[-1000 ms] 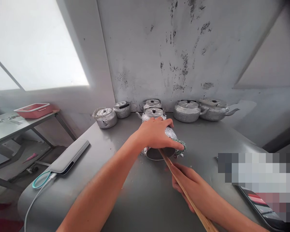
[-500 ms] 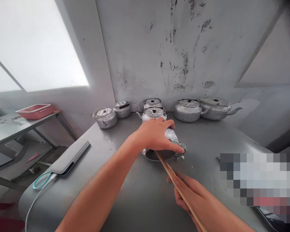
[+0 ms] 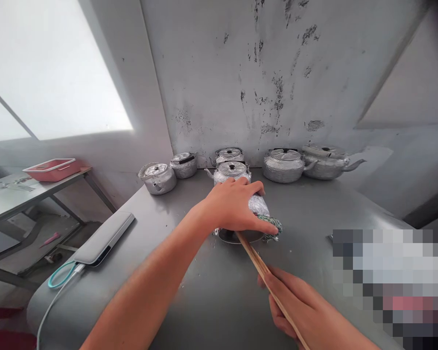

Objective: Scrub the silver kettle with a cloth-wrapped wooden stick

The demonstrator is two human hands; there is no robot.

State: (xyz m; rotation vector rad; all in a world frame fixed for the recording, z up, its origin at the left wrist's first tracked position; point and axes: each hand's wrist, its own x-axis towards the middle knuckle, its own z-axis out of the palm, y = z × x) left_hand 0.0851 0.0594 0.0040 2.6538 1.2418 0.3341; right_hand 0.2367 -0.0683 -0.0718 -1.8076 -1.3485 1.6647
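On the grey table, a silvery metal pot (image 3: 260,206) lies tipped with its dark round opening toward me. My left hand (image 3: 235,204) is spread over its top and grips it, hiding most of it. The thumb rests by a green-and-white cord wrapping (image 3: 272,226) at the pot's right side. My right hand (image 3: 292,299) is closed around a long wooden stick (image 3: 257,262). The stick's far end reaches into the opening, where its tip is hidden.
Several silvery kettles (image 3: 284,166) stand along the wall. A grey power bank (image 3: 105,238) with cables lies at the left edge. On a side table (image 3: 7,214) sits a pink basket (image 3: 54,170). A pixelated patch covers the right side.
My right hand has shifted slightly right and down along with the stick. My left hand keeps its hold on the pot. The view has moved slightly.
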